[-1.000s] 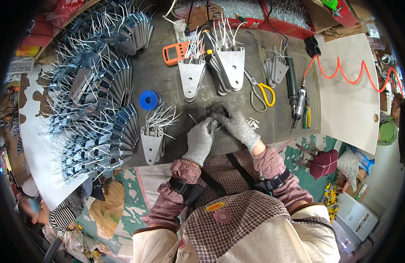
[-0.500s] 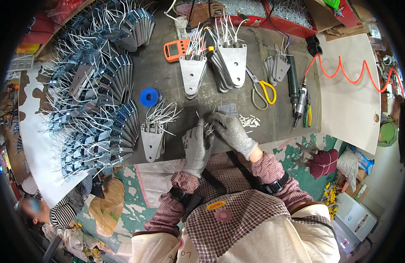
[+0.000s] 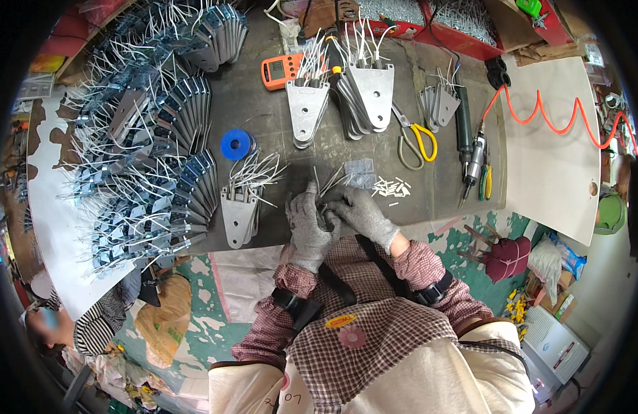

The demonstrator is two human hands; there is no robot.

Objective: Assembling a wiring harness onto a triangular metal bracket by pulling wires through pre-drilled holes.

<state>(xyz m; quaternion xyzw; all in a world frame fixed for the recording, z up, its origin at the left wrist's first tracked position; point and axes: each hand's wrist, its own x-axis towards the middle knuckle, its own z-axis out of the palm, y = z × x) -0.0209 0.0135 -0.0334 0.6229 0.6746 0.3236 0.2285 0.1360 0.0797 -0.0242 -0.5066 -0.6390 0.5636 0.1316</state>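
Hands in grey gloves work close together at the centre of the head view, over the near edge of the bench (image 3: 267,117). We see the left hand (image 3: 310,224) with its fingers bent, the index finger pointing upward, and the right hand (image 3: 361,211) curled in toward it, so that only a narrow space stays between them. Thin pale wires (image 3: 332,182) rise from between the fingers of both; we cannot tell which hand grips them, because the gloves hide their lower ends.

Just beside the right hand, near the centre of the frame, we find a flat grey-blue piece (image 3: 360,172), and next to it a scatter of small white tubes (image 3: 391,187). Left of the left hand lies a stack of metal plates (image 3: 239,219) with white wires spreading from its top, and above this stands a blue spool (image 3: 234,145).

In the upper centre we notice two larger plate stacks (image 3: 371,100) and an orange meter (image 3: 274,74). Right of them lie scissors with one yellow handle (image 3: 429,143), then a driver tool (image 3: 475,160) with a coiled red hose (image 3: 540,105). Many rows of wired plates (image 3: 188,114) fill the left of the frame.
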